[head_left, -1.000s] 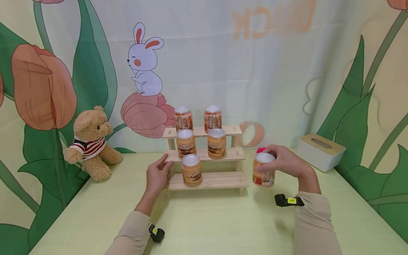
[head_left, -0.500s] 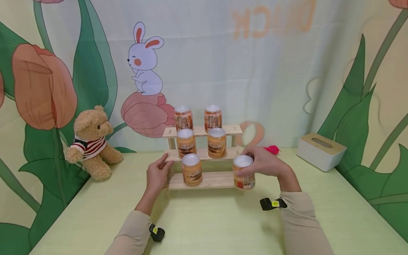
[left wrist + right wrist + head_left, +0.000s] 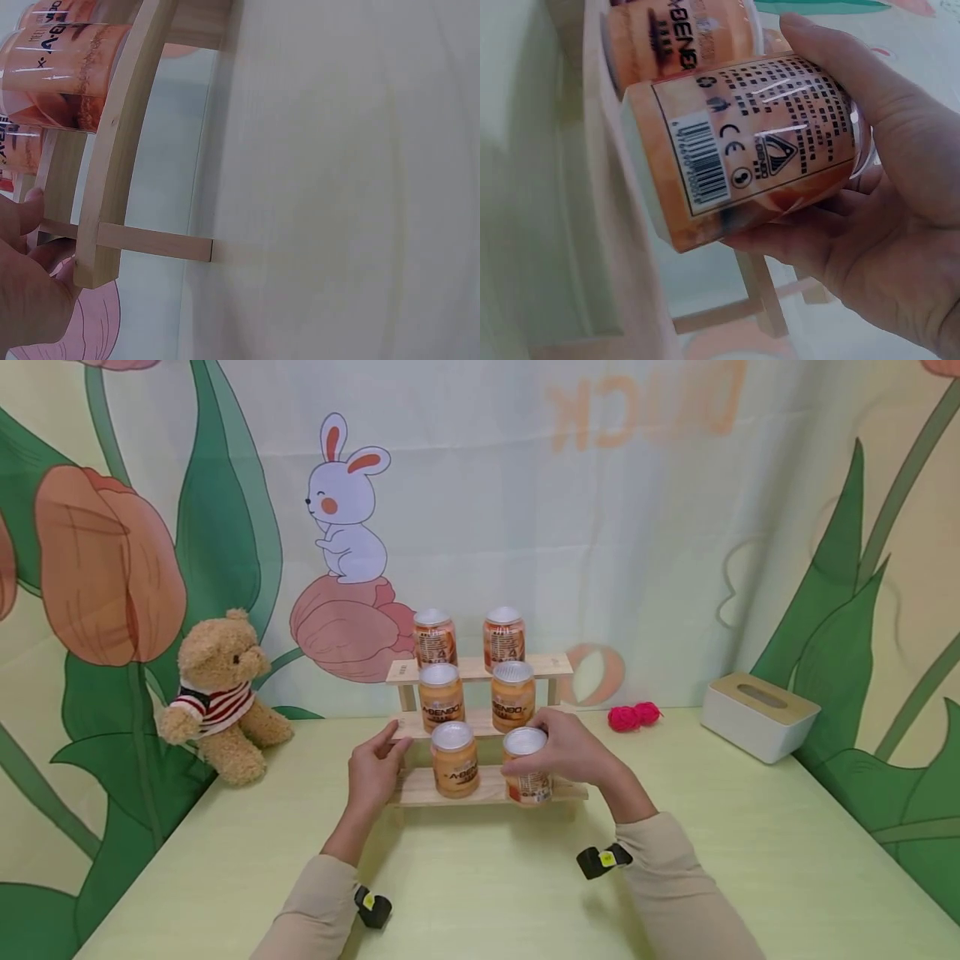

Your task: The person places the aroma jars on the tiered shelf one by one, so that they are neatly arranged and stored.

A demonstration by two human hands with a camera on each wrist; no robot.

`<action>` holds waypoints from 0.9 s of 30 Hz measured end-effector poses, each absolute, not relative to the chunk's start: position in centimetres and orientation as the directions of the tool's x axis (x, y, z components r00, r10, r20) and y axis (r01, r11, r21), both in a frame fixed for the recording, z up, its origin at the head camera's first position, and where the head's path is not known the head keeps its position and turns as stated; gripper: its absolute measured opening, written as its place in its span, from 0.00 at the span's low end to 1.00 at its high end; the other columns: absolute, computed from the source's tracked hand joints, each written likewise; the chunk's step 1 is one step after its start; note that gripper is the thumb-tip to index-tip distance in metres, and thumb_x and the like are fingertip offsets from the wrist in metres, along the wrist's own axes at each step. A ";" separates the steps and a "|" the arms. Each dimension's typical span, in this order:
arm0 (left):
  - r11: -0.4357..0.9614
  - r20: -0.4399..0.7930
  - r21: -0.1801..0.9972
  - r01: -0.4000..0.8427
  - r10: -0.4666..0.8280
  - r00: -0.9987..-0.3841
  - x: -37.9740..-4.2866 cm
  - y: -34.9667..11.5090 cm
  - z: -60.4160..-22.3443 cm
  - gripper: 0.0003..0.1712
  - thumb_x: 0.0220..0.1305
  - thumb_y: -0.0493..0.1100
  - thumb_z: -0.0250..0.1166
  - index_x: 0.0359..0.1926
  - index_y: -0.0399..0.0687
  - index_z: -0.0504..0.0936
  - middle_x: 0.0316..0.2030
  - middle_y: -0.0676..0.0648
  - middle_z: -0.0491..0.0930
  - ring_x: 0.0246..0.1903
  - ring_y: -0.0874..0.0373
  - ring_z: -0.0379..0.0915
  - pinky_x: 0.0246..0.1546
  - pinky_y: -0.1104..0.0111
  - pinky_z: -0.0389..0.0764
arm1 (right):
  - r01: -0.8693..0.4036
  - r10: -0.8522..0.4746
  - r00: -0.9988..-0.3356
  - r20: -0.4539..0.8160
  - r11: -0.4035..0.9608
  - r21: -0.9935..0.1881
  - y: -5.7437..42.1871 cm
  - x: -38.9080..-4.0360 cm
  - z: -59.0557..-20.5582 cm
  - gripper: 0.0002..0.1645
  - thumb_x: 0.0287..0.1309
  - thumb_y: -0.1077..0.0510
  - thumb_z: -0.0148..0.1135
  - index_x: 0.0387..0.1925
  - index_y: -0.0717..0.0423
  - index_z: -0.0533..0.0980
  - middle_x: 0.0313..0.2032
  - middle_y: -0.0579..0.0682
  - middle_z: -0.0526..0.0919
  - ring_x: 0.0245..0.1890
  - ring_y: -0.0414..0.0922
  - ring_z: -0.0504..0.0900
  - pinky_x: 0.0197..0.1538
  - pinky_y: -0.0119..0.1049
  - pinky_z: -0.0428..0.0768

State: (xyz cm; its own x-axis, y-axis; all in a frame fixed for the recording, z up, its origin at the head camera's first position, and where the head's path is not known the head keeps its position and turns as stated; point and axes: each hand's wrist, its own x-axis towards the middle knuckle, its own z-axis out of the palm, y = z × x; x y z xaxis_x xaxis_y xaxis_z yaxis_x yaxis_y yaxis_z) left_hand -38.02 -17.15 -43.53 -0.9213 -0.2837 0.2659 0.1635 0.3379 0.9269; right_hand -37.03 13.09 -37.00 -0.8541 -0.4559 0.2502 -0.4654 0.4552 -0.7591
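Note:
A three-tier wooden shelf (image 3: 491,783) stands mid-table with orange-labelled, silver-lidded cans on it. My left hand (image 3: 376,770) holds the left end of its middle board, thumb above and fingers below in the left wrist view. My right hand (image 3: 570,748) grips an orange can (image 3: 742,150) round its upper part, barcode side showing in the right wrist view. That can is at the front of the bottom board, right of another can (image 3: 455,762). Two cans stand on the middle board, one of them a front-facing can (image 3: 513,700), and two on top, including a can (image 3: 504,642).
A teddy bear (image 3: 221,693) in a striped shirt sits at the table's left. Pink yarn (image 3: 633,717) lies right of the shelf. Farther right stands a white tissue box (image 3: 757,722) with a wooden lid. A printed curtain (image 3: 600,543) hangs behind the table.
My right hand has carried the can leftward from beside the shelf to over the bottom board, uncovering the yarn. My left hand has kept its place on the shelf.

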 end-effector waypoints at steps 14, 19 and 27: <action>0.343 0.268 0.925 0.166 -0.276 -0.923 -38.0 -17.2 -43.6 0.28 0.70 0.47 0.65 0.68 0.48 0.74 0.48 0.40 0.85 0.30 0.57 0.72 0.24 0.76 0.69 | -0.339 -0.198 -0.941 0.275 0.575 -0.745 10.2 -36.5 -37.6 0.35 0.38 0.44 0.84 0.39 0.61 0.74 0.36 0.54 0.83 0.32 0.48 0.82 0.33 0.40 0.81; 0.344 0.269 0.924 0.164 -0.282 -0.921 -38.1 -17.2 -43.6 0.28 0.70 0.46 0.65 0.68 0.49 0.75 0.48 0.40 0.85 0.31 0.57 0.72 0.24 0.76 0.69 | -0.328 -0.136 -0.942 0.305 0.551 -0.767 9.7 -36.4 -38.0 0.35 0.38 0.45 0.84 0.40 0.61 0.74 0.36 0.54 0.83 0.32 0.48 0.82 0.32 0.41 0.81; 0.339 0.264 0.927 0.160 -0.287 -0.921 -38.0 -17.1 -43.5 0.28 0.69 0.46 0.66 0.68 0.47 0.75 0.50 0.39 0.84 0.33 0.56 0.73 0.25 0.76 0.69 | -0.302 -0.087 -0.948 0.307 0.553 -0.776 9.1 -36.1 -38.2 0.41 0.37 0.41 0.84 0.44 0.62 0.73 0.39 0.55 0.82 0.35 0.49 0.82 0.35 0.42 0.80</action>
State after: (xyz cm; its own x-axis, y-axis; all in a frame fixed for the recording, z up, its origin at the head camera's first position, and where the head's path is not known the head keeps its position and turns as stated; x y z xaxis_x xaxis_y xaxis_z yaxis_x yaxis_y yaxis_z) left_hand -37.98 -17.09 -43.46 -0.9209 -0.2869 0.2639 0.1601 0.3391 0.9270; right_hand -36.12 9.11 -38.24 -0.9477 -0.0868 0.3071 -0.3023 0.5529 -0.7765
